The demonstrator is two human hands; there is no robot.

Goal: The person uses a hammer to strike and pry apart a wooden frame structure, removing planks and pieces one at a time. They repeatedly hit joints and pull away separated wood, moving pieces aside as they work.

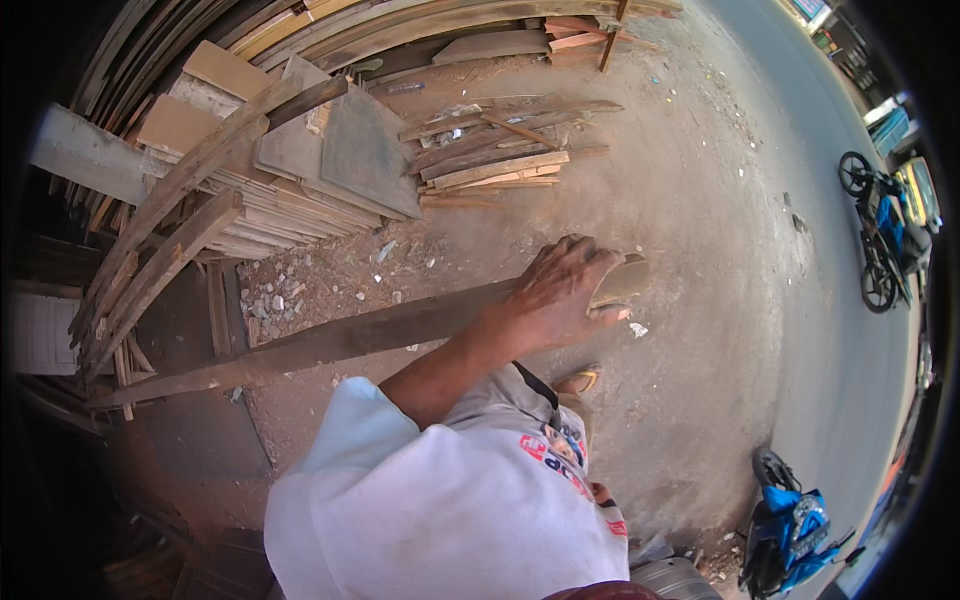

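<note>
Fingers of the one hand in view are curled over the top edge of a long dark plank, thumb tucked under near the pale end; grasp is closed on the wood. The arm enters from the lower centre across a white shirt. Which hand this is: judged the left, from the shoulder it seems to leave, but not certain. The other hand is not in view.

Plank position: grasped close to its right end, which is raised off the dirt ground. Long axis runs from the fingers down and to the left, the far end resting low among dark boards. Nearly all its length thus lies left of the grip.

Beyond: stacked pale boards and panels upper left, a loose pile of slats above the hand, well apart. Sandalled foot just below the hand. Motorbikes stand on the road to the right.
</note>
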